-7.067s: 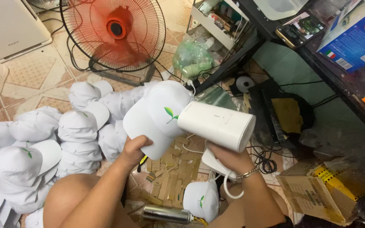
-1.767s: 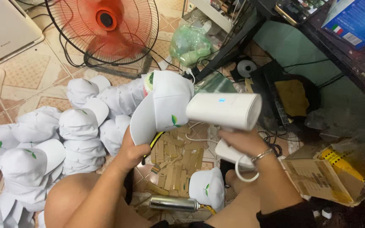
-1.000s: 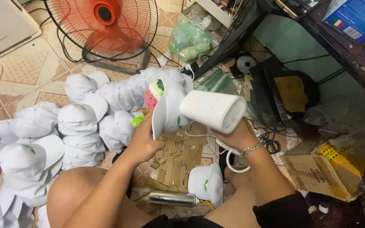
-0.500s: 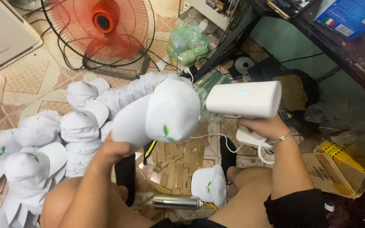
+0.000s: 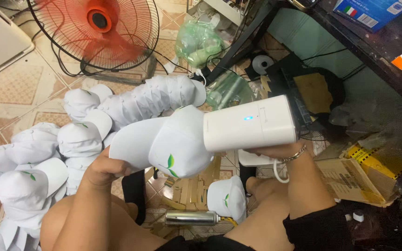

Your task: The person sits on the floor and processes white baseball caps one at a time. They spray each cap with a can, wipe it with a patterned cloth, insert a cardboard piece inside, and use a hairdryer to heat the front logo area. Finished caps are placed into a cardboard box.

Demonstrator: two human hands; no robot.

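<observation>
Two hands busy: left hand pinched white leaf-logo cap; right hand clenched white boxy hairdryer; close heat could scorch fabric.

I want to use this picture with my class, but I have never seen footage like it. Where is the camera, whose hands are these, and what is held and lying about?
There is no machine here. The camera sits on a person's head and looks down, so the bare knees and both arms at the bottom are that person's own.

The left hand grips a white cap by its brim; the cap bears a small green leaf mark. The right hand holds a white hair-dryer-like blower with a small blue light, its front end against the cap.

On the tiled floor to the left lie many more white caps, some nested in a curved row. Another cap and a silvery metal can lie between the knees. A red fan stands at the top, a torn cardboard box at the right.
</observation>
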